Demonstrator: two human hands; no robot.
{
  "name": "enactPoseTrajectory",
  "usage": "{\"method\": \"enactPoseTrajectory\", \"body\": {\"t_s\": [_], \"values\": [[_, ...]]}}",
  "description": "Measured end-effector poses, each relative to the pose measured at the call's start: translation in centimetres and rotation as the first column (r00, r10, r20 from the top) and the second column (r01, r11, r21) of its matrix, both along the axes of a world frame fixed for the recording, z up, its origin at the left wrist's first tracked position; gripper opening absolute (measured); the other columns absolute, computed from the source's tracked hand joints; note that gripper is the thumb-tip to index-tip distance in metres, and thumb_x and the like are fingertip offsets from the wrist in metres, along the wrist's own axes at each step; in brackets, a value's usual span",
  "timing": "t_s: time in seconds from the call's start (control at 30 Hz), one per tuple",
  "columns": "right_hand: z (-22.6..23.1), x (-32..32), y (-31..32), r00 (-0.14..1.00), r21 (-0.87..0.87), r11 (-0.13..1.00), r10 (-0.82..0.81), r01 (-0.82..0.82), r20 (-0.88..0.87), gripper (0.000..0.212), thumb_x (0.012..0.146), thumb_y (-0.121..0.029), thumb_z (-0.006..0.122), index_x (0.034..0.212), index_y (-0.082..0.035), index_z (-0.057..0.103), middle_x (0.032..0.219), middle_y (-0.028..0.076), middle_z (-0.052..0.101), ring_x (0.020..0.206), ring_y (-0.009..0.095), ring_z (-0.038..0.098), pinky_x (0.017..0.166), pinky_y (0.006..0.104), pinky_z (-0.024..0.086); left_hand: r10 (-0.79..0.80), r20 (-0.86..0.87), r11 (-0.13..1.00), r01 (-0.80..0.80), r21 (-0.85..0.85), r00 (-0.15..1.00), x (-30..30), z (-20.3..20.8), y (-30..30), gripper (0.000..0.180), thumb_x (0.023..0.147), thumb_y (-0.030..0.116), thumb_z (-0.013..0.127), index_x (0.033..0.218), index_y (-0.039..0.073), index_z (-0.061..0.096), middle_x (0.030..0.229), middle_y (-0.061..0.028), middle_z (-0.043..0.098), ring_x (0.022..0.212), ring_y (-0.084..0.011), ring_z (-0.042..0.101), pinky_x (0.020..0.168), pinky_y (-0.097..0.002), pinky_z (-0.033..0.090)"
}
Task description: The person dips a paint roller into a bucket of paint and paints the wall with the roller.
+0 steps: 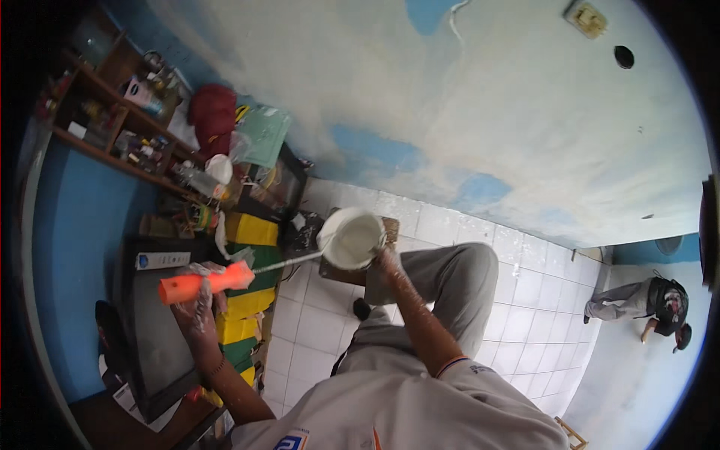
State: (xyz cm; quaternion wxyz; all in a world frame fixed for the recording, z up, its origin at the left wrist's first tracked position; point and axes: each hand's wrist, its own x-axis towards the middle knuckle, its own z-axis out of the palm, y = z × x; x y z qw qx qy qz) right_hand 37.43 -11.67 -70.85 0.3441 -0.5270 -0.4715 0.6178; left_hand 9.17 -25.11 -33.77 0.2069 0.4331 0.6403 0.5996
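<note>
My left hand (pixel 199 300), smeared with white, is closed around the orange handle of a paint roller (pixel 206 284). Its thin, white-spattered rod (pixel 289 262) slants right to the rim of a white bucket (pixel 328 238); the roller's head is out of sight. Whitish paint or filler shows inside the bucket, which tilts toward me. On the bucket's right side, my right hand (pixel 385 260) grips the rim, with white splashes along the forearm. Under the bucket, a brown stool or box (pixel 339 273) partly shows; whether they touch, I cannot tell.
To the left stand a dark television (pixel 161 330) and a cluttered wooden shelf (pixel 112 124). Yellow-green striped cloth (pixel 247 300) lies beside my left arm. A patchy white-and-blue wall (pixel 450 97) rises ahead over white floor tiles (pixel 525 259). Another person (pixel 649 301) bends at the far right.
</note>
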Motion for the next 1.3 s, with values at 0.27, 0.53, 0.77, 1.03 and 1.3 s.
{"method": "enactPoseTrajectory", "body": {"t_s": [0.27,0.53,0.77,1.03,1.3], "values": [[-1.7,-0.6,-5.4,0.965,-0.574,0.815,-0.080,-0.080,-0.249,0.027,0.075,-0.015,0.057,0.095,0.002,0.055,0.078,0.007,0.056,0.073,0.017,0.059,0.064,0.0282,0.050,-0.015,0.305,0.998,0.034,-0.059,0.952,11.1,-6.4,-2.9,0.036,0.074,0.003,0.060,0.106,0.001,0.044,0.096,-0.0094,0.054,0.067,-0.0156,0.052,0.059,-0.0259,0.045],[-14.8,4.1,2.3,0.899,-0.111,0.894,0.420,-0.434,-0.126,0.019,0.076,-0.010,0.056,0.092,-0.002,0.061,0.086,0.013,0.059,0.081,0.021,0.058,0.071,0.0322,0.046,-0.067,0.018,0.939,0.069,-0.336,0.998,19.0,-10.1,2.9,0.025,0.067,-0.002,0.064,0.090,0.000,0.054,0.091,-0.0142,0.059,0.086,-0.0234,0.058,0.078,-0.0330,0.046],[-13.2,6.5,7.2,0.948,-0.343,0.885,0.307,-0.316,-0.083,0.024,0.069,-0.010,0.063,0.090,0.002,0.059,0.086,0.007,0.059,0.076,0.015,0.056,0.070,0.0293,0.046,-0.155,-0.011,0.941,0.144,-0.307,0.988,22.8,-10.3,7.9,0.027,0.067,-0.004,0.066,0.092,0.000,0.055,0.095,-0.0138,0.059,0.088,-0.0222,0.057,0.078,-0.0321,0.046],[-3.2,9.9,7.6,0.976,-0.330,0.944,0.067,0.006,0.208,0.034,0.083,-0.031,0.052,0.099,-0.002,0.049,0.078,0.011,0.058,0.067,0.018,0.057,0.059,0.0299,0.047,-0.256,-0.005,0.913,0.240,-0.331,0.967,25.6,-10.9,10.3,0.035,0.070,-0.002,0.063,0.104,0.004,0.056,0.111,-0.0147,0.051,0.096,-0.0256,0.057,0.081,-0.0320,0.046],[25.6,13.2,5.9,0.868,-0.402,0.770,0.445,-0.496,-0.219,0.054,0.088,-0.039,0.040,0.133,-0.013,0.025,0.106,0.012,0.051,0.067,0.022,0.061,0.057,0.0322,0.055,-0.607,-0.089,0.780,0.569,-0.260,0.790,24.0,-10.8,12.0,0.057,0.076,0.003,0.056,0.129,0.010,0.036,0.126,-0.0162,0.035,0.104,-0.0249,0.050,0.081,-0.0326,0.046]]}}
